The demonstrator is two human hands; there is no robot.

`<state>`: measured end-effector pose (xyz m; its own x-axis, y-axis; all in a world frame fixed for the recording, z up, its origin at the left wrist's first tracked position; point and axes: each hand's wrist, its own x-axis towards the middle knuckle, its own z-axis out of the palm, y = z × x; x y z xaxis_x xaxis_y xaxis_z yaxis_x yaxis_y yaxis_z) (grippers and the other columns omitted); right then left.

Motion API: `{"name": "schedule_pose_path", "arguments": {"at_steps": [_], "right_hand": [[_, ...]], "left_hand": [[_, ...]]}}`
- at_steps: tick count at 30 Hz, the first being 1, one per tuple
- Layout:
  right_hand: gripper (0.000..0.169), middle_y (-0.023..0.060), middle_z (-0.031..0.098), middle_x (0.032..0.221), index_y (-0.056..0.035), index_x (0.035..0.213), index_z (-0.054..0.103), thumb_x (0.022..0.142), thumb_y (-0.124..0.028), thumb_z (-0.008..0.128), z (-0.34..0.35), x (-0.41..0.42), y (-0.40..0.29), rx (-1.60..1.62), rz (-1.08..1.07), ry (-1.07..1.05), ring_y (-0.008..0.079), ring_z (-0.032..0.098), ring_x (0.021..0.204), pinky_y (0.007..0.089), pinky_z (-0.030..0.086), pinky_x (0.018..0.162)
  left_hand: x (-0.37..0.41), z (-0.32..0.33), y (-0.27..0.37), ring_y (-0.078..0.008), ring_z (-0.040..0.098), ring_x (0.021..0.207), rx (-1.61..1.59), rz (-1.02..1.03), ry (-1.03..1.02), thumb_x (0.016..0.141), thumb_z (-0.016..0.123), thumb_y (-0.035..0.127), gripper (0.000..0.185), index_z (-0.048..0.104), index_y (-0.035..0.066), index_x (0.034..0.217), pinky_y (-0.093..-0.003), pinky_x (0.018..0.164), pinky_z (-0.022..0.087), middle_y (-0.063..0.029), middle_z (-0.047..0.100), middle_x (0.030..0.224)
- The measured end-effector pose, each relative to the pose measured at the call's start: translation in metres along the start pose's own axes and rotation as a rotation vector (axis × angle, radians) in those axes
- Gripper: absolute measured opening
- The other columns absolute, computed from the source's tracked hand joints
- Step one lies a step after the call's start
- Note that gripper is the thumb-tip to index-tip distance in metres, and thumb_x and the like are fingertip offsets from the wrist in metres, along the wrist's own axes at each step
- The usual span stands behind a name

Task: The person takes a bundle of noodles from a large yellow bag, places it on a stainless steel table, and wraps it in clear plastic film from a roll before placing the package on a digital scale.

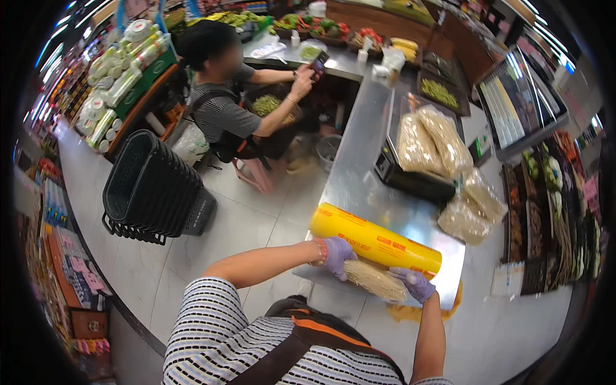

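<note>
Between my two purple-gloved hands lies a bundle of pale noodles, near the front edge of the steel counter. My left hand grips the bundle's left end, its fingers curled over it. At the right end, my right hand holds it with the thumb and fingers. Just beyond the bundle rests a large yellow roll of cling film bearing red print. Whether film wraps the bundle, I cannot tell.
Bagged noodles are piled on a counter scale, with more bags beside it. A co-worker sits to the left, holding a phone. Stacked dark shopping baskets stand on the floor. Vegetable trays line the back.
</note>
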<state>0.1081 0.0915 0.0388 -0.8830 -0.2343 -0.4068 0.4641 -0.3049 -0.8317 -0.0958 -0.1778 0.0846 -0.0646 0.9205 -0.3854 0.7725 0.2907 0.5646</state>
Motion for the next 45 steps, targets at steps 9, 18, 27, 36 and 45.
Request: {"name": "schedule_pose_path", "arguments": {"at_steps": [9, 18, 27, 36, 45], "right_hand": [[0.067, 0.0130, 0.051, 0.130, 0.0000, 0.129, 0.047, 0.083, -0.048, 0.056, 0.039, -0.025, 0.016, 0.125, -0.180, 0.067, 0.0265, 0.045, 0.124, 0.0362, 0.030, 0.107], [0.076, 0.0057, 0.054, 0.118, -0.0044, 0.125, 0.048, 0.061, -0.026, 0.082, 0.054, -0.027, 0.007, -0.149, -0.260, 0.317, 0.0170, 0.050, 0.111, 0.0319, 0.039, 0.098], [0.067, 0.0041, 0.058, 0.114, -0.0050, 0.123, 0.050, 0.066, -0.021, 0.081, 0.024, -0.002, 0.015, -0.291, -0.066, 0.371, 0.0145, 0.053, 0.102, 0.0293, 0.043, 0.091], [0.066, 0.0039, 0.062, 0.111, -0.0067, 0.119, 0.057, 0.062, -0.024, 0.084, 0.013, 0.019, -0.024, -0.361, 0.154, 0.363, 0.0159, 0.057, 0.098, 0.0296, 0.047, 0.086], [0.069, 0.0066, 0.061, 0.112, -0.0063, 0.123, 0.052, 0.066, -0.031, 0.081, -0.003, 0.034, -0.018, -0.279, 0.251, 0.389, 0.0195, 0.059, 0.099, 0.0316, 0.049, 0.086]], "left_hand": [[-0.006, -0.001, 0.002, -0.0258, 0.064, 0.079, -0.064, -0.044, -0.196, 0.065, 0.075, 0.043, 0.049, 0.065, 0.017, 0.105, -0.0337, 0.073, 0.049, -0.0093, 0.068, 0.085], [0.031, -0.009, -0.036, -0.0189, 0.063, 0.078, -0.169, -0.018, -0.323, 0.065, 0.079, 0.043, 0.054, 0.066, 0.011, 0.108, -0.0316, 0.073, 0.049, -0.0075, 0.069, 0.088], [0.034, -0.034, -0.023, -0.0265, 0.063, 0.088, -0.036, 0.007, -0.279, 0.068, 0.074, 0.031, 0.054, 0.060, 0.015, 0.117, -0.0361, 0.079, 0.048, -0.0101, 0.067, 0.095], [0.036, -0.047, 0.009, -0.0265, 0.055, 0.107, 0.346, 0.069, 0.064, 0.067, 0.072, 0.034, 0.073, 0.045, 0.017, 0.133, -0.0374, 0.086, 0.044, -0.0080, 0.058, 0.115], [0.059, 0.007, 0.024, -0.0302, 0.057, 0.097, 0.357, 0.005, 0.346, 0.088, 0.045, 0.050, 0.062, 0.045, 0.006, 0.131, -0.0397, 0.089, 0.041, -0.0150, 0.060, 0.107]]}}
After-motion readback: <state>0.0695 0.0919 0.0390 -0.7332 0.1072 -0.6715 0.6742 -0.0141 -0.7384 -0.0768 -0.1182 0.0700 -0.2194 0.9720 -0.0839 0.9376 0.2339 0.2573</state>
